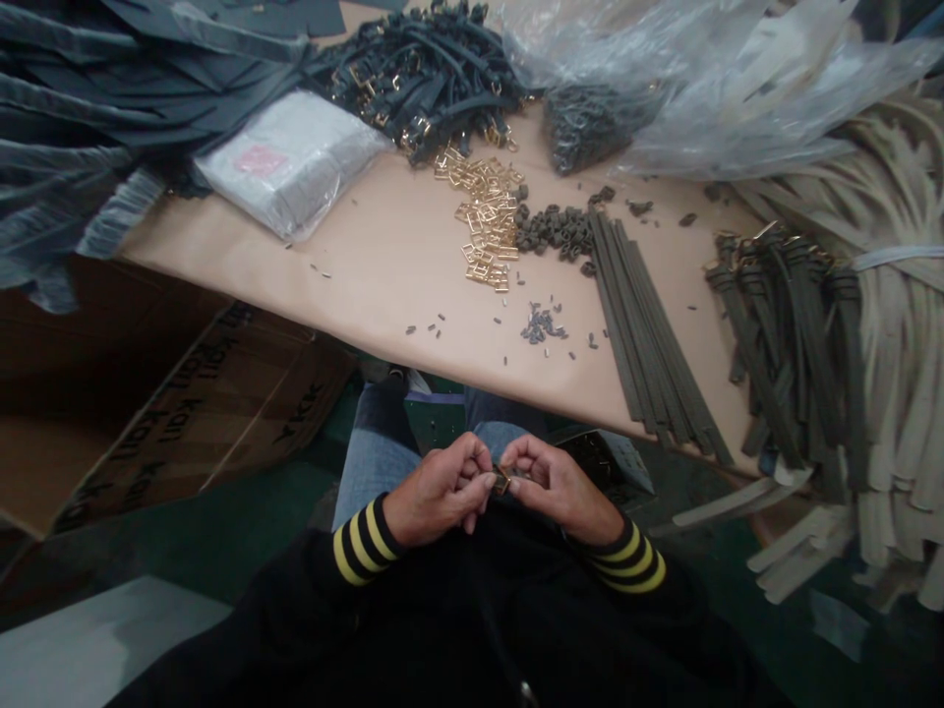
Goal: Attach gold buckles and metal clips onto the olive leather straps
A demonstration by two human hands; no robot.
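Observation:
Above my lap, short of the table edge, both hands meet at a small gold buckle [501, 480] with a dark piece at it. My left hand [446, 489] pinches its left side between thumb and fingers. From the other side my right hand [559, 484] grips it in the same way. Fingers cover much of the buckle, so how the dark piece sits in it is hidden. On the table beyond lie a pile of gold buckles [487, 211], a heap of small olive strap loops [557, 231] and scattered tiny dark pieces [542, 324].
Olive straps [649, 329] lie in a row right of the loops. Buckled straps [793, 334] and pale straps [904, 324] hang over the right edge. Dark straps [435, 74], a wrapped white packet [291, 162] and clear plastic [737, 88] lie farther back. A cardboard box [221, 413] stands lower left.

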